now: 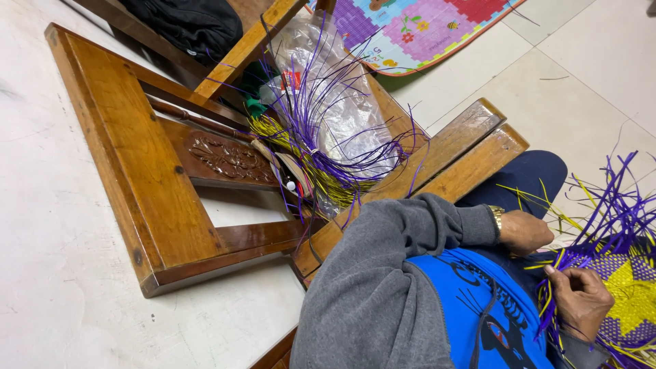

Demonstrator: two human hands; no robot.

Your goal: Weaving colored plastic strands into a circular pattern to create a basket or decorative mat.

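1. Woven panel (632, 301), purple w/ yellow pattern, sits on your lap at lower right; loose purple strips (615, 205) fan out above it.
2. Right hand (581, 297) pinches strips at panel edge. Left hand (525, 231) rests just beside, loosely curled; can't tell if it grips anything.
3. Risk: free ends tangle, or weave loosens if pinch slips.
4. Spare strip bundle (321, 143) lies on wooden chair (137, 171), well apart.

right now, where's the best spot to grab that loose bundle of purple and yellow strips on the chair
Grip the bundle of strips low, at its yellow packed base, coming from the plastic bag side. There the strips lie tight together; the purple ends fan out loose and would probably slip or bend. The wooden chair frame blocks the other side.
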